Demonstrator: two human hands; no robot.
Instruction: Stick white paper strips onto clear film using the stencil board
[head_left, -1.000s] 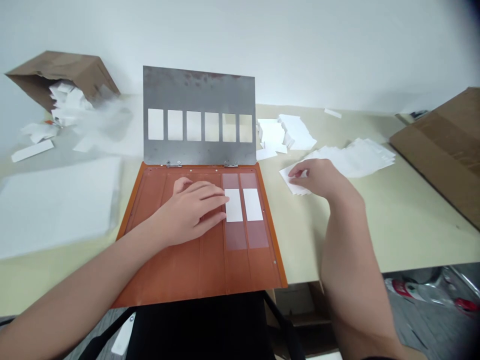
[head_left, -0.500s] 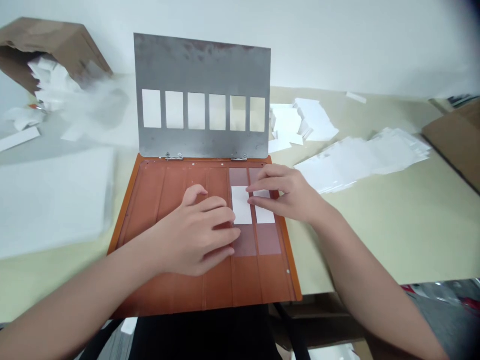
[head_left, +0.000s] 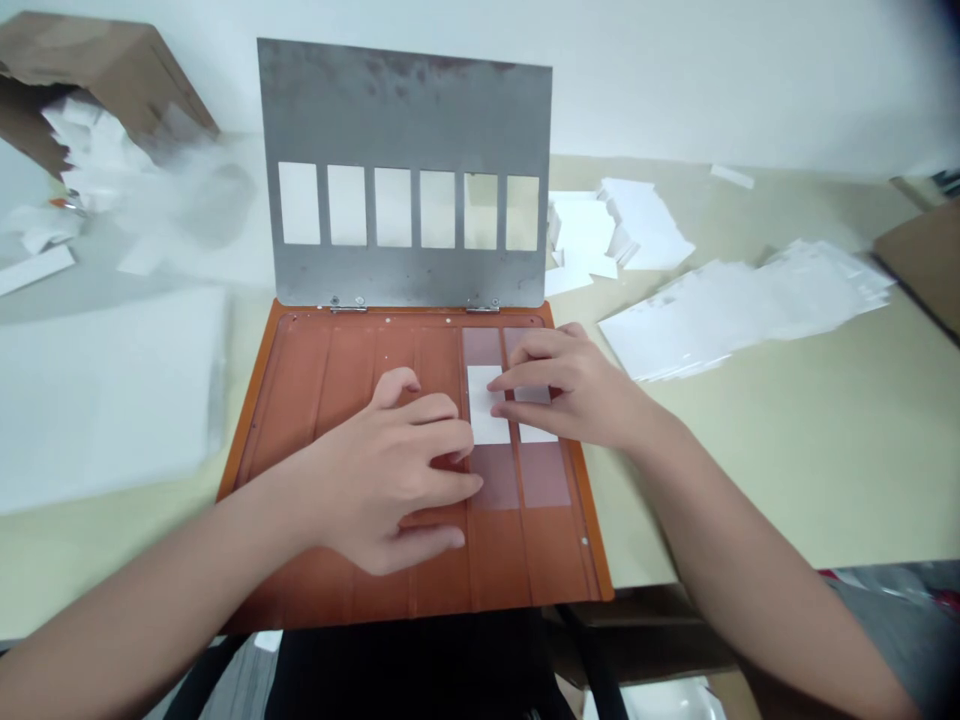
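Observation:
An orange grooved board [head_left: 360, 350] lies before me, its hinged grey metal plate [head_left: 405, 115] standing raised with a row of rectangular windows. Two translucent strips [head_left: 546, 478] lie in the right-hand grooves. On them rest two white cards [head_left: 487, 425], side by side. My right hand [head_left: 574, 385] reaches in from the right, partly covering the farther-right card; its thumb and fingers are apart, fingertips at the left card. My left hand [head_left: 397, 465] hovers over the board's middle with fingers spread and curved, fingertips by the left strip's edge. Neither hand grips anything.
Right of the plate lie stacks of white cards [head_left: 649, 225] and a fanned pile of clear sleeves [head_left: 705, 310]. A stack of translucent sheets [head_left: 105, 390] lies at left, below a cardboard box [head_left: 150, 80] with white scraps. Another box [head_left: 922, 255] is at far right.
My left thumb and fingers have spread wider, the thumb dropping lower. My right fingertips have shifted slightly left over the left card. The camera view has moved a little.

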